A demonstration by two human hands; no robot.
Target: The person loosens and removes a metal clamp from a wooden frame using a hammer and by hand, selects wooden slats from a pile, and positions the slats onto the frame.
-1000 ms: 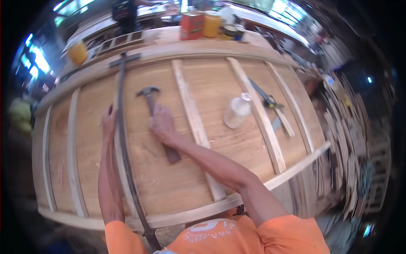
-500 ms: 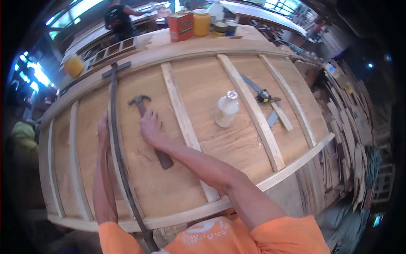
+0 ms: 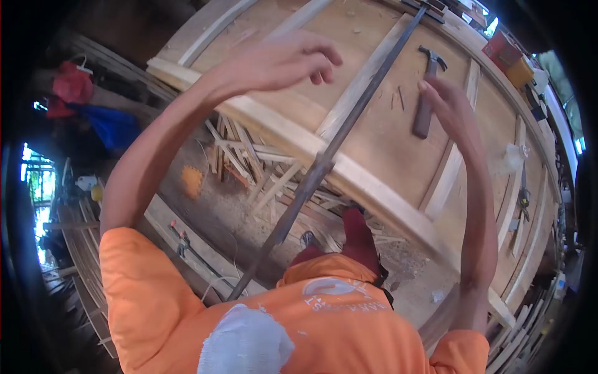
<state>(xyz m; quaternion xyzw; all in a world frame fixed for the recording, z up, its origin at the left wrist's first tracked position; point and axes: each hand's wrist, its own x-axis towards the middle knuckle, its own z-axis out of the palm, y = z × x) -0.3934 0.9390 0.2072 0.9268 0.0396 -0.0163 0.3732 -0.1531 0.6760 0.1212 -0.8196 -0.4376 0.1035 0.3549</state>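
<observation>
Claw hammer, lying by the right hand's parted fingertips, contact unclear; likely head-heavy, stiff, sturdy, best gripped low on its handle; left hand's fingers loosely curled, empty, farther off.

The bar is dull metal, the panel wood.

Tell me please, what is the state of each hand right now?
Left hand: open, fingers loosely bent, holding nothing.
Right hand: open at the handle of the hammer; contact cannot be told.
</observation>
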